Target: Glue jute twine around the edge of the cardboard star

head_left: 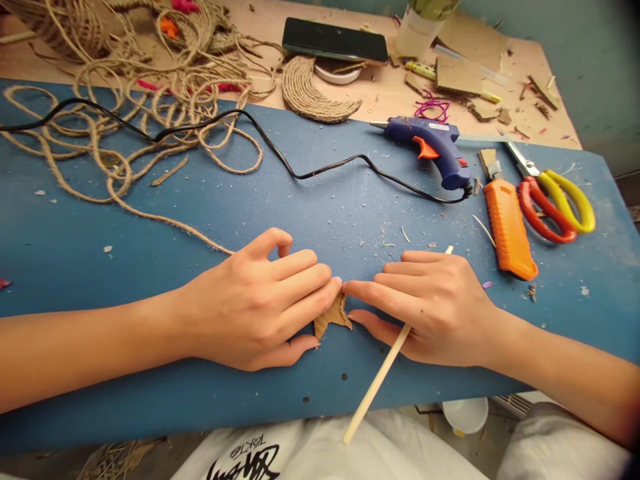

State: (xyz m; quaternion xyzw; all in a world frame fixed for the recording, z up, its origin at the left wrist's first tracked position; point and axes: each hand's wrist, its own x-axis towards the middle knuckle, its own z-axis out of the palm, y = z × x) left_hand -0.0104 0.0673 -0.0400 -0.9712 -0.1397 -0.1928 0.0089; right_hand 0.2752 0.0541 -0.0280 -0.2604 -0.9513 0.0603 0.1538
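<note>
A white shirt [320, 453] is nearest. Above it, the cardboard star [332, 319] lies on the blue mat [200, 393], between the hands. The left hand [260, 300] partly covers it, fingers close together, thumb at its lower edge; whether they grip or only press, I cannot tell. The right hand [445, 307] holds a stick [377, 383], index fingertip at the star's top, thumb by its right point. Twine [170, 220] runs to the left hand; the glue gun [430, 143] lies beyond.

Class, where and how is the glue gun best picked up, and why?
Probably grip the glue gun by its handle, with the right hand coming from the near right side: the handle slants that way, while the nozzle points left.
</note>
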